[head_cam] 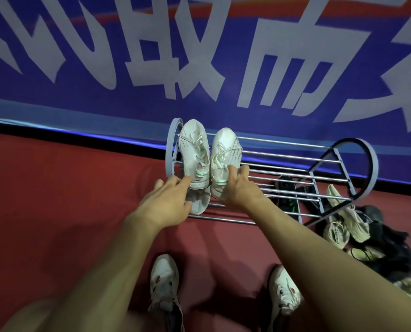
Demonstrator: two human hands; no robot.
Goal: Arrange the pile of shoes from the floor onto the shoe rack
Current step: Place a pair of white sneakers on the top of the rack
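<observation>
The shoe rack (283,164) stands on the red floor (68,188) against a blue banner, its thin metal rails running crosswise between rounded end frames. At its right end lies the pile of shoes (357,231), beige and dark pairs tangled together on the floor; one dark shoe (286,188) shows beneath the rails. At the rack's left end two white sneakers stand side by side, toes away from the person: the left sneaker (196,152) and the right sneaker (224,159).

These look light, with soft canvas uppers and stiffer rubber soles; the heel seems the firmest place to take hold, since loose laces could snag on the rails.

Both arms reach forward and down. The left hand (168,200) rests at the left sneaker's heel, fingers (185,182) nearly straight. The right hand (235,188) touches the right sneaker's heel, fingers (244,170) loosely spread, gripping nothing.
</observation>
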